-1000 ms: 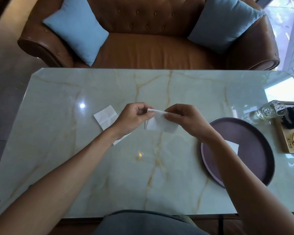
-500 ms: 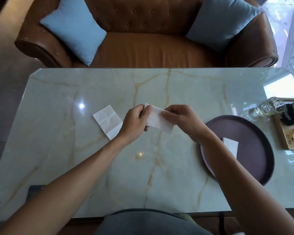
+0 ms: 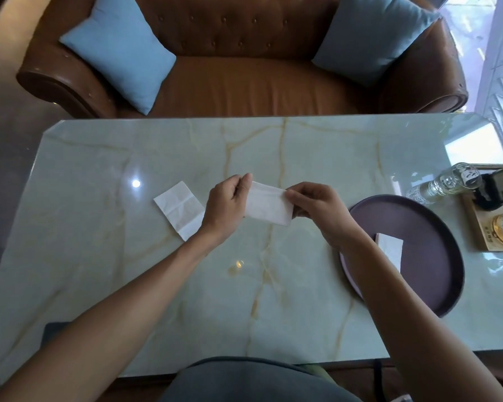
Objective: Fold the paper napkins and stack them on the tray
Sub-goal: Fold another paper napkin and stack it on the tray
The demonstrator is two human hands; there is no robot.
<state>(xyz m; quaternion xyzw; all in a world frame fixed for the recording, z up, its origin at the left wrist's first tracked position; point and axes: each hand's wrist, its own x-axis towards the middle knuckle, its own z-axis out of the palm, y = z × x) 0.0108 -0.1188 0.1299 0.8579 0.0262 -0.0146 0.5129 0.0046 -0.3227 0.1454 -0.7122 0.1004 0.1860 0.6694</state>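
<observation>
Bare marble table (image 3: 157,285) fills the lower left and lower centre of the frame, open to a hand; the far strip along the upper edge is likewise open. Left of centre lies a flat napkin (image 3: 179,209). At right, the round tray (image 3: 436,256) carries a folded napkin (image 3: 389,250), with a glass bottle (image 3: 445,181) and wooden box (image 3: 494,227) crowding the right edge.

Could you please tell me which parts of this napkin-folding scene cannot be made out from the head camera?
- Folded napkin on the tray: its near part is hidden by the right forearm, so the stack count is unclear.
- Tray: its left rim is covered by the same arm.
- Flat napkin: one corner lies behind the left hand.
- Bottle label: too small to read.
</observation>
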